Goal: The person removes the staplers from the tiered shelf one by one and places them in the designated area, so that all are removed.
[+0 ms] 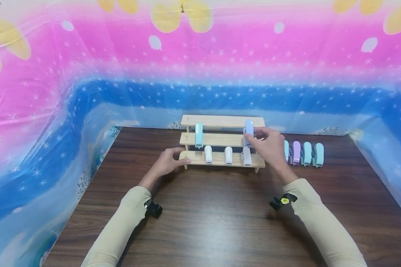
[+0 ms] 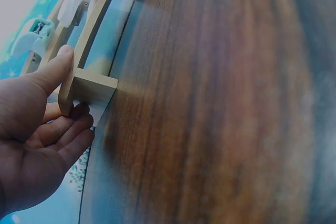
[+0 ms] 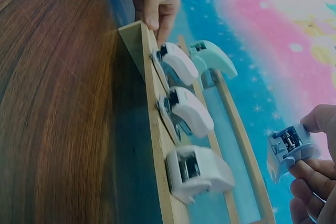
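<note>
My right hand [image 1: 270, 145] pinches a pale blue stapler [image 1: 249, 128] between thumb and fingers, upright at the right part of the middle tier. In the right wrist view the stapler [image 3: 289, 148] shows its coiled spring. My left hand [image 1: 167, 162] holds the left end of the three-tier wooden rack [image 1: 217, 138], thumb on the bottom tier and fingers below it. On that tier stand two white staplers [image 1: 208, 155] and a greyish-white stapler [image 1: 246, 156]. A mint stapler [image 1: 199, 135] stands at the left of the middle tier.
Right of the rack, a row of several staplers stands on the dark wooden table [image 1: 214, 218]: mint ones [image 1: 306, 153] and a purple one [image 1: 295, 152]. A patterned pink and blue cloth [image 1: 220, 66] hangs behind and along the sides.
</note>
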Tool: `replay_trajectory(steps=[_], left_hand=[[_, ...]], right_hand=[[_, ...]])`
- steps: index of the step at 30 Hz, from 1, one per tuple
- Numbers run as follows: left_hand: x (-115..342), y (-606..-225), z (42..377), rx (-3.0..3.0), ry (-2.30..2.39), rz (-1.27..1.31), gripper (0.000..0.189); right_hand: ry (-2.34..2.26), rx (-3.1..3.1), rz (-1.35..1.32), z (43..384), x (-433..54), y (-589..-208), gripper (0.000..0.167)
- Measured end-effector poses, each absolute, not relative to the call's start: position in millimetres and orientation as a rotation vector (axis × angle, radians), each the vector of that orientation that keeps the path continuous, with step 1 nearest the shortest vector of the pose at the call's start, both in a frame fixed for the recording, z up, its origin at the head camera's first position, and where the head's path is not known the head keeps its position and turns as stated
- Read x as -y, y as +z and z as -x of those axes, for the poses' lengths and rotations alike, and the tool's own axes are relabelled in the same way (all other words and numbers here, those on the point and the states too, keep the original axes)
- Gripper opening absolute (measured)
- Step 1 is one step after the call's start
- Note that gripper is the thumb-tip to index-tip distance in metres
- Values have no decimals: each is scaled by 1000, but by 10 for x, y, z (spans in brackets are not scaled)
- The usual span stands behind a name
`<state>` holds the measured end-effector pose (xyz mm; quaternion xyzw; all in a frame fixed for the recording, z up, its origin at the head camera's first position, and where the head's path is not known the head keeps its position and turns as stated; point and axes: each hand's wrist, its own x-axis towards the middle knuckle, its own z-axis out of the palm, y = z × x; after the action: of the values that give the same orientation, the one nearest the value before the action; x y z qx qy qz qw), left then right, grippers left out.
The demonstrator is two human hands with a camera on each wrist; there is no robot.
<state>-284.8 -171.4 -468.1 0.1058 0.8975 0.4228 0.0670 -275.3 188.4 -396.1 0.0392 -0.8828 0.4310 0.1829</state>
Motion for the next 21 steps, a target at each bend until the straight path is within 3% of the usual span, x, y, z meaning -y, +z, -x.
replay_trajectory(steps=[21], left_hand=[[1718, -4667, 2855, -2696, 1268, -318, 62]], right_hand=[[1156, 2473, 57, 2665, -2445, -3899, 53]])
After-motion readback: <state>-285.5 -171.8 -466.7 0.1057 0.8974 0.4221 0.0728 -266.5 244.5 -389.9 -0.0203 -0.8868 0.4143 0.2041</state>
